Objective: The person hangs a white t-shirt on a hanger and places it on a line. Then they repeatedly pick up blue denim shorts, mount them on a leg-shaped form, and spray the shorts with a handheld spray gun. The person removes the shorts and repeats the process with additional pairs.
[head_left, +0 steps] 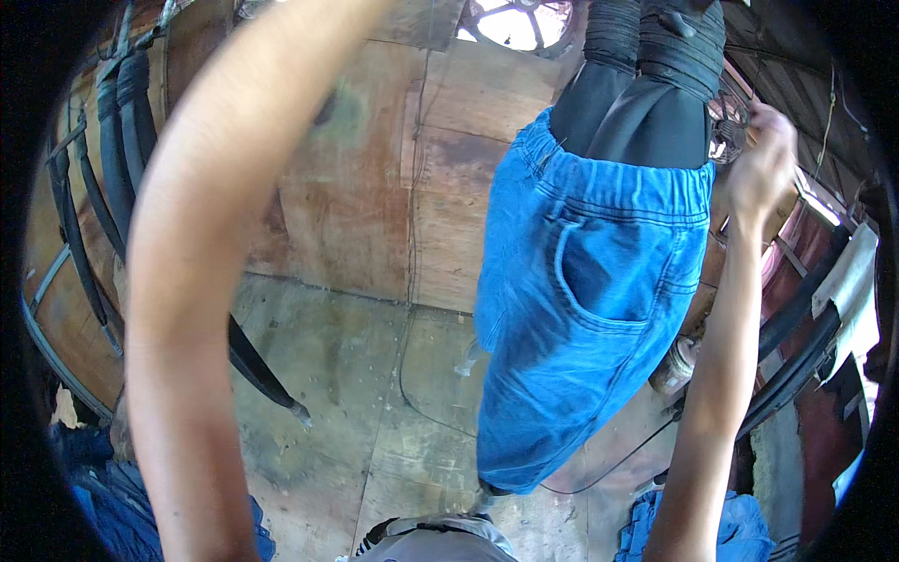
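Blue denim trousers (599, 253) with an elastic waistband hang right of the middle, pulled over a black, leg-shaped form (646, 117). Dark strips (684, 56) are wound around the upper part of that form. Beside the waistband, on its right, my right hand (763, 159) is raised with its fingers curled closed; whatever may be in them is too small to make out. My left forearm (187, 281) reaches up across the left side, blurred, and its hand lies beyond the upper edge.
More long black forms (112, 140) hang at the left, others (796, 337) at the right. Blue denim piles lie at lower left (122, 506) and lower right (740, 529). A fan (520, 19) is set in the far wall. A cable (403, 365) runs down onto the floor.
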### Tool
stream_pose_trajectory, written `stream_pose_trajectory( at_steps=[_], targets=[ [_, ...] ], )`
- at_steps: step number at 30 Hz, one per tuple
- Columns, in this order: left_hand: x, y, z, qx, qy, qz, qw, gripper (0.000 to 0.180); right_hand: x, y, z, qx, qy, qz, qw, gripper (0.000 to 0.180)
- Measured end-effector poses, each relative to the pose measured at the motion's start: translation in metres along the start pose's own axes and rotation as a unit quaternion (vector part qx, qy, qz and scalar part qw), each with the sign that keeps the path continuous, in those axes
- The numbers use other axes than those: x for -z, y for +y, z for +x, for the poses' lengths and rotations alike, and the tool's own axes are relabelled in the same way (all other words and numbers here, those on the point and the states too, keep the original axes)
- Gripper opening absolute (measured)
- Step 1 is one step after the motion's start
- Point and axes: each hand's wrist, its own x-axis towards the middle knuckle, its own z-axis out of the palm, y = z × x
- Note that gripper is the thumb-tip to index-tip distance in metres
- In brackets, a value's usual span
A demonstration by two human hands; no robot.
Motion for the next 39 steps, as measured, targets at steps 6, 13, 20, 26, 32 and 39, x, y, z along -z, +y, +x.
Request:
stream_pose_trajectory(
  at_steps=[6,13,20,26,32,39],
  targets=[
    [-0.053,0.033,-0.134,-0.007,-0.021,-0.085,0.996,0.032,0.011,-0.150,-0.024,0.084,-0.215,0.035,0.972,0.021],
    [-0.040,0.057,-0.216,0.061,-0.099,-0.134,0.984,0.036,0.005,-0.142,-0.063,0.182,-0.371,-0.162,0.896,0.028],
    [-0.001,0.065,-0.170,0.064,-0.140,-0.122,0.980,0.023,0.007,-0.106,-0.051,0.143,-0.312,-0.003,0.939,0.018],
    [0.000,0.079,-0.142,0.106,-0.151,-0.127,0.975,0.024,-0.008,-0.084,-0.057,0.105,-0.292,0.011,0.951,0.018],
    [-0.004,0.092,-0.139,0.119,-0.160,-0.128,0.972,0.024,-0.010,-0.066,-0.063,0.110,-0.261,0.075,0.956,0.018],
    [0.000,0.095,-0.142,0.120,-0.182,-0.108,0.970,0.025,-0.013,-0.059,-0.073,0.091,-0.238,0.075,0.964,0.017]
  ],
)
